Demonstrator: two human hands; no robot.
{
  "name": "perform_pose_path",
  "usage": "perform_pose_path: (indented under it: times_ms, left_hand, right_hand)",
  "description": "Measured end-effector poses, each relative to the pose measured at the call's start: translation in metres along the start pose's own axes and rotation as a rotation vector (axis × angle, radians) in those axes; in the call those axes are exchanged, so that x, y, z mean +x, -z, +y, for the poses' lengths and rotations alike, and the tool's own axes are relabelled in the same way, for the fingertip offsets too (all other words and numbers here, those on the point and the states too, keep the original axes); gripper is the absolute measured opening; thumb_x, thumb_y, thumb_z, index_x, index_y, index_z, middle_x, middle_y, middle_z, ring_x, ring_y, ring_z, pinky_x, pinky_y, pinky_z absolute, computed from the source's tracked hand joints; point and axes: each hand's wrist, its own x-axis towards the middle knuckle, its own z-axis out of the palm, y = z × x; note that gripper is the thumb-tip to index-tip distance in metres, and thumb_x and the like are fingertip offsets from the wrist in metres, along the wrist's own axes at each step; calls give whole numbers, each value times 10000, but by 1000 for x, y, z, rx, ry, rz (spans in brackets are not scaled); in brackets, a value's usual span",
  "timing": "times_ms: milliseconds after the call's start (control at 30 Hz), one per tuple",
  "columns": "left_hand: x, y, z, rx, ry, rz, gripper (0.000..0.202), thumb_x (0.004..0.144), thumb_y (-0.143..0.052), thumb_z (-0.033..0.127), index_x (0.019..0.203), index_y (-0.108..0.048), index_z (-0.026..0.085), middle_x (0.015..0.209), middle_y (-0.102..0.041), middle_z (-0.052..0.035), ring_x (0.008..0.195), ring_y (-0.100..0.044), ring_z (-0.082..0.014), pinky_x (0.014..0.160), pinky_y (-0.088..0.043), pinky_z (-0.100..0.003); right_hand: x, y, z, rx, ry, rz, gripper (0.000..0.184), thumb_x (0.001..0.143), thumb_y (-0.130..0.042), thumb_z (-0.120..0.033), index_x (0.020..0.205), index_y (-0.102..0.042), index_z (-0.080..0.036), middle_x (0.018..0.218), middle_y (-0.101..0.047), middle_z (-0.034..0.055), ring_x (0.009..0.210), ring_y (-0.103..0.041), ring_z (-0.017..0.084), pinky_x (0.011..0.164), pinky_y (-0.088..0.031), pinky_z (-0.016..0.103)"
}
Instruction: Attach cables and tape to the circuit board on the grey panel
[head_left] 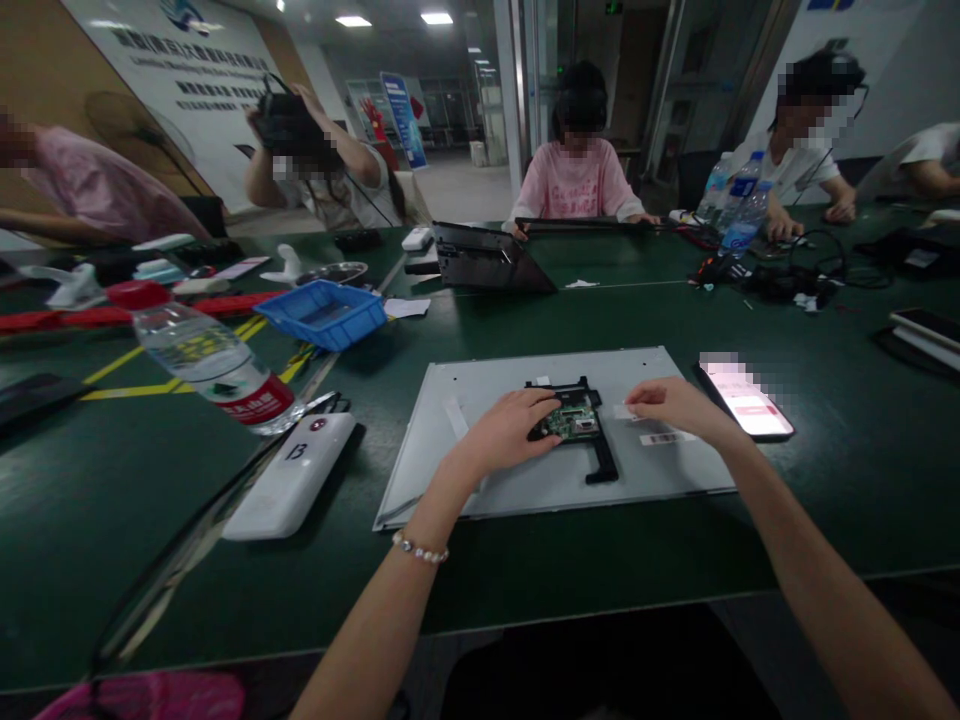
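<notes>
A grey metal panel [525, 480] lies flat on the green table in front of me. On it sits a small green circuit board [574, 418] inside a black plastic frame [602, 462]. My left hand [510, 430] rests on the panel with fingers curled, its fingertips touching the left edge of the circuit board. My right hand [671, 403] hovers just right of the board, fingers bent and pinched together near a small white label [624, 411]; what it pinches is too small to name. A barcode sticker [660, 438] lies below that hand.
A lit phone [746, 400] lies right of the panel. On the left are a white power bank [292, 475], a tipped water bottle [214, 365] and a blue tray [326, 313]. Several other people sit around the table with laptops, bottles and cables.
</notes>
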Motion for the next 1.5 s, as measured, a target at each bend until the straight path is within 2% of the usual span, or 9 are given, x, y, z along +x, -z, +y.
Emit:
perform_pose_path:
  times_ms: [133, 233, 433, 667, 867, 1000, 1167, 1333, 1500]
  left_hand:
    - [3, 0, 13, 4, -34, 34, 398, 888, -480, 317, 1270, -453, 208, 1295, -485, -73, 1213, -418, -221, 1021, -324, -402]
    - [7, -3, 27, 4, -47, 50, 354, 922, -416, 292, 1266, -452, 218, 1280, -481, -69, 1213, -410, -215, 1026, -314, -401]
    - [14, -14, 44, 69, -90, 39, 358, 895, -478, 331, 1247, -468, 261, 1325, -424, -64, 1288, -307, -253, 1085, -211, -466]
    - [16, -20, 42, 119, -93, 46, 288, 906, -457, 333, 1177, -512, 249, 1301, -442, -62, 1293, -296, -255, 1090, -181, -494]
    - [16, -18, 43, 124, -96, 79, 360, 893, -487, 348, 1241, -467, 260, 1323, -428, -65, 1299, -292, -255, 1087, -191, -485]
    - [11, 6, 24, 117, 11, 178, 395, 905, -461, 346, 1286, -424, 250, 1328, -419, -76, 1265, -335, -254, 1057, -260, -457]
    - [-17, 33, -27, 163, 273, 323, 379, 892, -457, 328, 1254, -456, 216, 1219, -474, -94, 1139, -438, -264, 987, -344, -446]
    - [-57, 24, -74, 150, 449, 334, 405, 848, -500, 339, 1231, -483, 208, 1166, -488, -99, 1074, -473, -268, 955, -364, -454]
    - [-71, 10, -94, -53, 485, 257, 431, 800, -531, 372, 1198, -511, 207, 1069, -528, -75, 872, -559, -204, 835, -443, -365]
  right_hand:
    - [3, -11, -3, 123, 27, -107, 189, 763, -582, -293, 878, -667, -168, 846, -693, 50, 773, -639, 161, 709, -489, 283]
    - [6, -20, -3, 148, 48, -124, 172, 745, -592, -264, 866, -667, -168, 813, -688, 42, 746, -633, 149, 697, -486, 271]
    - [10, -30, -1, 100, 109, -50, 145, 731, -600, -235, 836, -678, -171, 774, -693, 23, 718, -632, 141, 688, -482, 258]
    - [9, -36, -5, -102, 168, 84, 161, 719, -637, -278, 846, -692, -197, 846, -670, 28, 689, -600, 143, 651, -464, 265]
    - [10, -35, -3, -47, 199, 107, 167, 735, -631, -283, 871, -683, -202, 917, -654, 39, 681, -589, 141, 655, -469, 278]
    - [10, -32, -3, 12, 192, 132, 136, 778, -581, -274, 846, -680, -210, 888, -673, 27, 711, -599, 149, 670, -464, 279]
    - [8, -27, -6, 21, 185, 145, 147, 775, -574, -266, 859, -685, -219, 910, -682, 29, 733, -606, 156, 684, -464, 288]
    - [6, -26, -8, -2, 185, 134, 169, 780, -561, -282, 868, -688, -215, 933, -682, 39, 764, -606, 167, 708, -463, 298]
    - [6, -26, -9, -1, 176, 120, 192, 791, -544, -292, 891, -690, -217, 946, -686, 43, 776, -611, 174, 717, -466, 305]
